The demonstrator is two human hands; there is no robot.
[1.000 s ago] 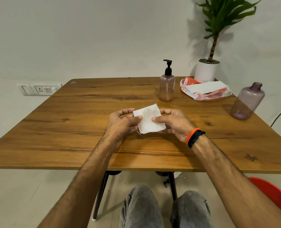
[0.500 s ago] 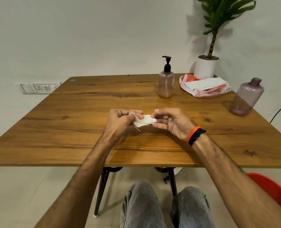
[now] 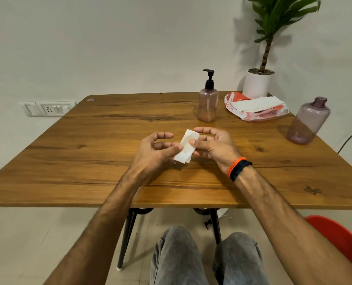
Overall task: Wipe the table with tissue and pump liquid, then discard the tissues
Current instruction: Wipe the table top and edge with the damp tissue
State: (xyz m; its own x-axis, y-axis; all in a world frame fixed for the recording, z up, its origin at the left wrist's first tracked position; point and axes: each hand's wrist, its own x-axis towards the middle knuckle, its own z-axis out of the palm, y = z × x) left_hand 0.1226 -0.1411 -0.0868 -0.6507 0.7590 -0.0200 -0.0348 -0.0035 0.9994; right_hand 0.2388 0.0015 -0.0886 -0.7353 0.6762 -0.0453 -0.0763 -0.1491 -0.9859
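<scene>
1. Red letters show on the pack near the far right corner of the surface, but they are too small to read; no other label can be made out.
2. White tissues lie on top of the pack, which sits just in front of a white plant pot.
3. A pump bottle with a black head stands upright near the far edge, left of the pack; its lower part holds pinkish liquid.
4. An open purple bottle stands at the right edge, well apart from the hands.
5. Nothing lies between the hands and the pump bottle.
6. A folded tissue is held above the middle of the surface.
7. The left hand pinches its left side with thumb and fingers; the index finger curls free above.
8. The right hand, with orange and dark bands at the wrist, pinches the right side under its thumb.
</scene>
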